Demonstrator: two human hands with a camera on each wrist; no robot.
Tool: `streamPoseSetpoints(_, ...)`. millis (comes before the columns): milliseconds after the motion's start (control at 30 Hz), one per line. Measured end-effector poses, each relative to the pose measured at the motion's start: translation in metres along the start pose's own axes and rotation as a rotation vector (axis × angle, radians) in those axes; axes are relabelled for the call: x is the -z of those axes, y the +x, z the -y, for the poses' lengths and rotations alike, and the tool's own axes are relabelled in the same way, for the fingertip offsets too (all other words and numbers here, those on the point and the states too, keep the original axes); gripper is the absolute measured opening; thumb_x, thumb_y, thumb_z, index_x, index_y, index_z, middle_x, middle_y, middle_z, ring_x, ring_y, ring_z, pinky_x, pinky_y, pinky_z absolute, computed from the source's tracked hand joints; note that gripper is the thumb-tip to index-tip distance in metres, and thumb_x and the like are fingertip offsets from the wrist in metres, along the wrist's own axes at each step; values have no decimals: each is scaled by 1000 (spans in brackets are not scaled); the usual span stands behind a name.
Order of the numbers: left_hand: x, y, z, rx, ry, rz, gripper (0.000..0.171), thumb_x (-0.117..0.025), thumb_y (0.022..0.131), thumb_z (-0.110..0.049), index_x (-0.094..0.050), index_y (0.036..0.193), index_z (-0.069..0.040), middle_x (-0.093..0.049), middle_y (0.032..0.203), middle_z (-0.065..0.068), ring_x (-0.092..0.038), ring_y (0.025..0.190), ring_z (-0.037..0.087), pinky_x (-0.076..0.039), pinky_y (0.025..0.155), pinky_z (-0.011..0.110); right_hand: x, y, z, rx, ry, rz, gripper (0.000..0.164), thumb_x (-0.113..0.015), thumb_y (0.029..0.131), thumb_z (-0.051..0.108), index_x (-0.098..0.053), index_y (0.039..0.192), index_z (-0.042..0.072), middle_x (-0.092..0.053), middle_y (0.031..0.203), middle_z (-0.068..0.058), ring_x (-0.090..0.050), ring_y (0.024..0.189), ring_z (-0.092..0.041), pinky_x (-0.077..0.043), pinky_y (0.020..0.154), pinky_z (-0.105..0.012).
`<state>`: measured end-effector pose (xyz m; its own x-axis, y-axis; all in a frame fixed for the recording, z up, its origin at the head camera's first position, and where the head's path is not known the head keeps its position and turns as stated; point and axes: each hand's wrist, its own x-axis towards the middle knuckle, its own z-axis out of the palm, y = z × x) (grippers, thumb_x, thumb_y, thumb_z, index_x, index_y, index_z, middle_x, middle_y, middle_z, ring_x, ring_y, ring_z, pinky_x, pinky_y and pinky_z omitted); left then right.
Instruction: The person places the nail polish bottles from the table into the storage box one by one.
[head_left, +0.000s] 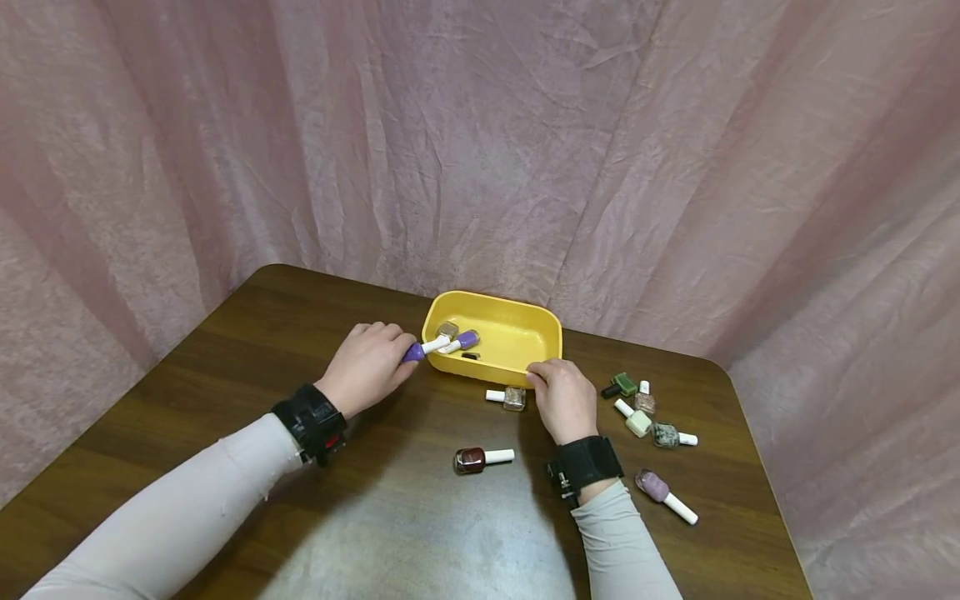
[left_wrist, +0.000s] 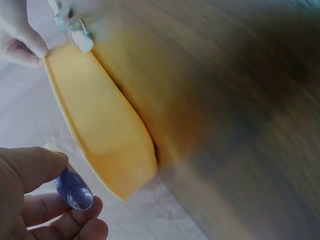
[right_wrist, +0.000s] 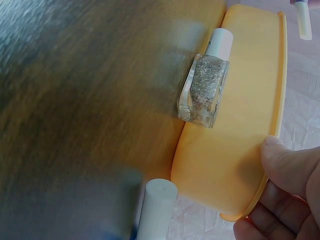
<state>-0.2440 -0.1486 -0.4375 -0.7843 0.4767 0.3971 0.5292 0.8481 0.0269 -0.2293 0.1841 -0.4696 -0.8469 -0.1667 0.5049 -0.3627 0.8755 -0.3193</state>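
Observation:
My left hand (head_left: 369,364) grips a purple nail polish bottle (head_left: 413,353) by its body, at the left end of a yellow plastic bin (head_left: 517,309). The bottle's white cap points over the bin's rim. In the left wrist view the glass base of this bottle (left_wrist: 79,197) shows between thumb and fingers. My right hand (head_left: 566,398) pinches the bin's near right rim, thumb (right_wrist: 282,162) outside. Inside the bin lie another purple polish bottle (head_left: 468,339), a glittery bottle (head_left: 447,329) and a small dark piece (head_left: 471,356), partly hidden by the front wall.
A silver glitter bottle (head_left: 514,399) lies just before the bin, and a dark red bottle (head_left: 470,461) nearer me. Right of my right hand lie several more, among them green (head_left: 624,383), pale green (head_left: 639,423) and mauve (head_left: 652,485) ones. A pink curtain (head_left: 487,167) hangs behind the table.

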Motion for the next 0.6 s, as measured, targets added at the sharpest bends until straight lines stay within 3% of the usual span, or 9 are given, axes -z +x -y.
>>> streamPoseSetpoints(600, 3, 11, -33, -124, 17, -52, 31, -88, 97, -30, -75, 113, -7, -71, 102, 8, -68, 94, 29, -56, 93, 54, 0, -1, 1, 5, 2, -4, 7, -85, 98, 14, -86, 104, 11, -79, 98, -5, -74, 100, -33, -61, 77, -53)
